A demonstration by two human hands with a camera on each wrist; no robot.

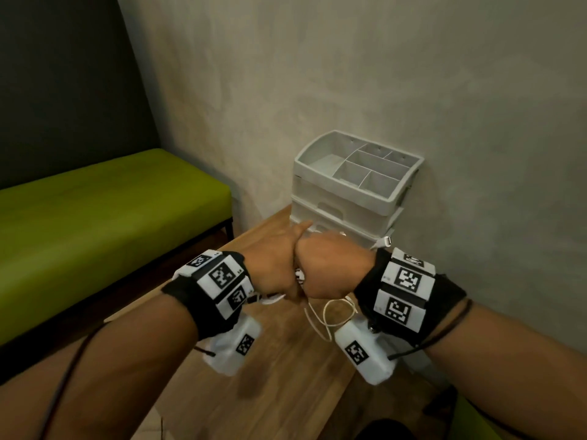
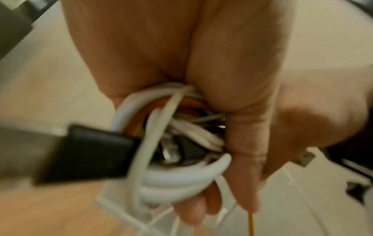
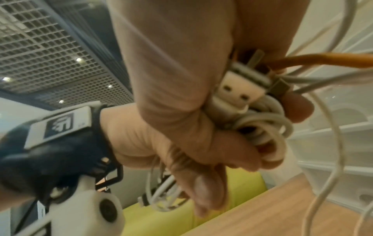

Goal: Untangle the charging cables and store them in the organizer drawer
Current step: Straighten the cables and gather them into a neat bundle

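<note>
My left hand (image 1: 279, 265) and right hand (image 1: 330, 268) press together above the wooden table, both curled round one tangled bundle of cables (image 2: 171, 143). The bundle holds thick white coils, a thin white cable, an orange cable (image 3: 322, 61) and a black plug (image 2: 90, 153). A white USB plug (image 3: 234, 89) shows inside my right fist. Thin white loops (image 1: 330, 315) hang below the hands. A white connector end (image 1: 384, 241) sticks out past my right hand. The white organizer with drawers (image 1: 346, 198) stands just behind the hands, against the wall.
The organizer's top tray (image 1: 305, 160) has several open compartments. The wooden table (image 1: 286, 376) runs toward me below the wrists. A green bench (image 1: 104, 214) sits to the left, lower than the table. The grey wall (image 1: 413, 90) closes the far and right sides.
</note>
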